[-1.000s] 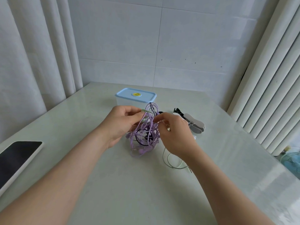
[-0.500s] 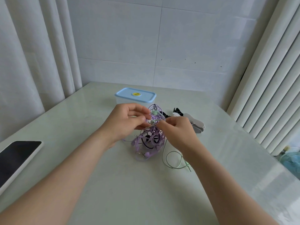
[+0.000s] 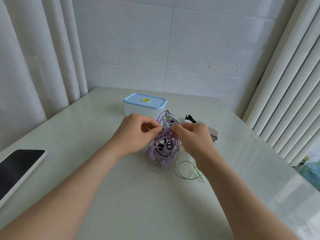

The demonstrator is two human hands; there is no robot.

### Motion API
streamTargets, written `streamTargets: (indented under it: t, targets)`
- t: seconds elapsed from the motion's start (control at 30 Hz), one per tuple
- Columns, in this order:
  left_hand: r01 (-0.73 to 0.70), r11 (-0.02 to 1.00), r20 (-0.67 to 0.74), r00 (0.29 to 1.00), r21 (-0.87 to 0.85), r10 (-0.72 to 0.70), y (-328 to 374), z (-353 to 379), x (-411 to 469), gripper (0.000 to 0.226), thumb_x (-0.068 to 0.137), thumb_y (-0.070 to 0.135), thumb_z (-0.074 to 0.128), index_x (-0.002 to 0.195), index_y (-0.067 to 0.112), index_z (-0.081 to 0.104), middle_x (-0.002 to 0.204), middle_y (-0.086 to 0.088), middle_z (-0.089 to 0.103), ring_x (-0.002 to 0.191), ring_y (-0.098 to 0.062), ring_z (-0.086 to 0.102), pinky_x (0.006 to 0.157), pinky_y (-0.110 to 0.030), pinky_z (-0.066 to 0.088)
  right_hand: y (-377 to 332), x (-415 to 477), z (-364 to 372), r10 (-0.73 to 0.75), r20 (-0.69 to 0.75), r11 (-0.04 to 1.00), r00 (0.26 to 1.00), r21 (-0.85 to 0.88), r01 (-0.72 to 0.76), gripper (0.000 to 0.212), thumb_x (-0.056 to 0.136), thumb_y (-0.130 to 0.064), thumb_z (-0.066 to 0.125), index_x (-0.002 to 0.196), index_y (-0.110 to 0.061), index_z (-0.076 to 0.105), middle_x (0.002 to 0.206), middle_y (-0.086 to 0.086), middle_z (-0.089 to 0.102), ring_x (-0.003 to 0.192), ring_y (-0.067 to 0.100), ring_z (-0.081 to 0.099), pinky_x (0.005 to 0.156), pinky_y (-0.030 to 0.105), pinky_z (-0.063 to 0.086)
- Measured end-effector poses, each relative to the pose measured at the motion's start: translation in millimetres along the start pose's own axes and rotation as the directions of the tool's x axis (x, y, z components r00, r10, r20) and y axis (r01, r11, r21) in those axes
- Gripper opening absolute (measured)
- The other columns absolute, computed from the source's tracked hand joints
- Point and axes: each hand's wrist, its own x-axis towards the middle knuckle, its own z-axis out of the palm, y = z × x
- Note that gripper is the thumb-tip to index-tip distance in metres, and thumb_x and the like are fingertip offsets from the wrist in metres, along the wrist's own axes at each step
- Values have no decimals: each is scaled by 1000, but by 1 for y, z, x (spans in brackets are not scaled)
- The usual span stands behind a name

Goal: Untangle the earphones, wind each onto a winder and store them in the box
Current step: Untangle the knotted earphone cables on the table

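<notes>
Left hand [image 3: 136, 134]: purple cords pinched by curled fingers [image 3: 153, 133].
Right hand [image 3: 195, 139]: same knot pinched, brought closer.
Earphones [image 3: 162, 148]: tangle held between the hands, near the box [image 3: 144, 105].
Change: green buds [image 3: 167, 117] raised; untangling judged barely begun.

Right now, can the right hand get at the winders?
Probably yes: the winders lie on the table just beyond the right hand, nothing between them, though it pinches the earphone tangle and must let go first.
</notes>
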Motion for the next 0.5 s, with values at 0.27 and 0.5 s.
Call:
streamTargets:
  t: [0.27,0.5]
  targets:
    - [12,995,-359,932,-101,-47,-4,-5,6,12,90,19,76,79,22,81,70,13,76,73,-8,75,81,-26,57,0,-1,-5,-140,-212,974,967,-203,96,33,84,-24,63,68,5,58,52,4,33,58,17,28,51,30,25]
    - [185,436,-55,874,-881,-483,2,-8,16,22,101,6,47,81,11,56,61,-3,49,60,-20,54,80,-40,53,-2,-3,-4,-183,-236,913,954,-402,76,40,81,-24,60,51,-13,37,44,-3,30,58,22,33,63,35,37]
